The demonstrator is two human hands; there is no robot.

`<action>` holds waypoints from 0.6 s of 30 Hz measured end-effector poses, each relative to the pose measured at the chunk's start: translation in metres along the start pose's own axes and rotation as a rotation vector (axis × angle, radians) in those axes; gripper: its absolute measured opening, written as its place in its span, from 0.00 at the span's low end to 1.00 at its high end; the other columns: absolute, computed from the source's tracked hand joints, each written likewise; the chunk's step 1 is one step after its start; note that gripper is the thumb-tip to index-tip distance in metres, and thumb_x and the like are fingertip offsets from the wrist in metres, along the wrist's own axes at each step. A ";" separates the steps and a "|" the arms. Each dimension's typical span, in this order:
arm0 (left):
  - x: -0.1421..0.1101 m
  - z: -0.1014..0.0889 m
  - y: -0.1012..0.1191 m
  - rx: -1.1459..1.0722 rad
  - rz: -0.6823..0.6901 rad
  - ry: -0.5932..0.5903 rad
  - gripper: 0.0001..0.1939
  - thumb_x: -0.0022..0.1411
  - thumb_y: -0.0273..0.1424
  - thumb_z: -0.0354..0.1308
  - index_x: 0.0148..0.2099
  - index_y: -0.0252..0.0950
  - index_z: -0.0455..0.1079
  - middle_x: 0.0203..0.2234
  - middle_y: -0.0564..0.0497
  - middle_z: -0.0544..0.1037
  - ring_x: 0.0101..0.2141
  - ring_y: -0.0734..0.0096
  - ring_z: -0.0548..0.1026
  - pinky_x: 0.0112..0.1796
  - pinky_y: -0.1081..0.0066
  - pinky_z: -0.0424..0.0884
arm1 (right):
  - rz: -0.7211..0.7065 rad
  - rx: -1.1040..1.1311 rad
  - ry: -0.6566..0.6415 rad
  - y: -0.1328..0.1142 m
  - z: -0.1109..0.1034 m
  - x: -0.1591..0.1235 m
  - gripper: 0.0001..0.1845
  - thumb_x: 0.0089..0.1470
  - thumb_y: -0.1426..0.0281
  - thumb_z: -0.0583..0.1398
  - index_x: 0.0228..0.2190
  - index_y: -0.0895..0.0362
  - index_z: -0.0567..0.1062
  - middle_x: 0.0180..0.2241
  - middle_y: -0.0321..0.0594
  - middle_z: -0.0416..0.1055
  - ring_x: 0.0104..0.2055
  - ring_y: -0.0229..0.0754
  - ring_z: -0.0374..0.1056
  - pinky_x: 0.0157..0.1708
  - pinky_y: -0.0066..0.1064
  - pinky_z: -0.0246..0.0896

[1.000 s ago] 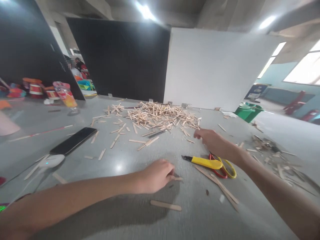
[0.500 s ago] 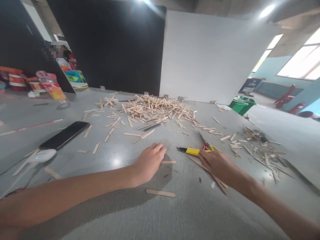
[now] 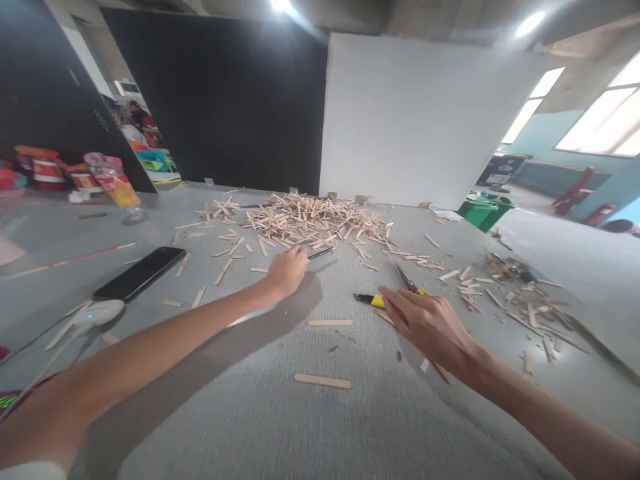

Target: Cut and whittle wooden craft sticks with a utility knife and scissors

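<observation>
My left hand [image 3: 287,272] reaches forward to the near side of a heap of wooden craft sticks [image 3: 313,217]. Its fingers are bunched together; their tips cover one end of a dark pen-like tool [image 3: 321,253], and what they pinch is hidden. My right hand [image 3: 425,320] hovers over a yellow utility knife [image 3: 377,301], its fingers stretched out. The knife's dark blade end points left, and the hand hides most of the handle. Scissors [image 3: 407,277] lie just beyond that hand. Two craft sticks, one farther [image 3: 330,323] and one nearer [image 3: 323,381], lie between my arms.
A black phone [image 3: 140,273] and a white device with a cable [image 3: 97,312] lie at left. A bottle [image 3: 117,183] leans farther back. Scraps of stick [image 3: 535,313] litter the right side. Black [image 3: 225,100] and white [image 3: 405,113] panels stand behind the heap. A green bin [image 3: 483,212] is beyond.
My left hand has moved forward and left from the farther of the two sticks, uncovering it. My right hand's fingers have straightened and lifted off the knife's handle.
</observation>
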State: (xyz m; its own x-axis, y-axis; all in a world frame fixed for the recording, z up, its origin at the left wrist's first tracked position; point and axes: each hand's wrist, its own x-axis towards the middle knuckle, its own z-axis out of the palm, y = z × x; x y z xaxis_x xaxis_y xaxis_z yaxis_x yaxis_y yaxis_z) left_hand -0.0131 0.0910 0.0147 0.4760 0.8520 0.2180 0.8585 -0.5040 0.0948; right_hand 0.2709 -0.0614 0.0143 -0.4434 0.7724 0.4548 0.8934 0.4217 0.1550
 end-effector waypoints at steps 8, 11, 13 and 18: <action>-0.070 -0.022 0.074 -0.158 0.315 0.053 0.12 0.79 0.32 0.49 0.45 0.34 0.72 0.38 0.48 0.80 0.32 0.68 0.79 0.33 0.69 0.74 | 0.064 -0.015 -0.011 -0.026 0.004 0.029 0.18 0.67 0.78 0.49 0.39 0.57 0.78 0.35 0.46 0.78 0.26 0.41 0.70 0.20 0.35 0.39; -0.086 -0.017 0.080 -0.129 0.351 0.077 0.14 0.79 0.31 0.46 0.47 0.32 0.72 0.39 0.45 0.80 0.33 0.64 0.80 0.30 0.68 0.73 | 0.126 0.001 -0.005 -0.026 0.007 0.033 0.17 0.66 0.78 0.49 0.32 0.57 0.75 0.30 0.47 0.75 0.22 0.40 0.66 0.21 0.36 0.36; -0.100 -0.009 0.083 -0.089 0.358 0.094 0.19 0.79 0.34 0.45 0.45 0.29 0.74 0.36 0.41 0.80 0.36 0.55 0.80 0.33 0.61 0.76 | 0.188 0.033 0.022 -0.021 0.007 0.033 0.15 0.66 0.78 0.49 0.36 0.58 0.74 0.30 0.47 0.75 0.21 0.39 0.64 0.21 0.35 0.36; -0.136 0.015 0.091 0.126 0.451 0.186 0.26 0.78 0.36 0.43 0.50 0.21 0.77 0.47 0.27 0.81 0.49 0.39 0.80 0.46 0.46 0.78 | 0.169 0.293 0.033 -0.005 0.002 0.034 0.15 0.70 0.70 0.49 0.49 0.59 0.73 0.33 0.45 0.78 0.28 0.42 0.71 0.27 0.33 0.57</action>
State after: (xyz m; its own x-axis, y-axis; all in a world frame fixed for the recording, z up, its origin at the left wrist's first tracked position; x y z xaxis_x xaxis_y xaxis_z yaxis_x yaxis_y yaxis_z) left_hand 0.0032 -0.0681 -0.0213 0.7727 0.5081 0.3804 0.5972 -0.7851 -0.1643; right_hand 0.2507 -0.0364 0.0275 -0.2844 0.8290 0.4815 0.8932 0.4116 -0.1811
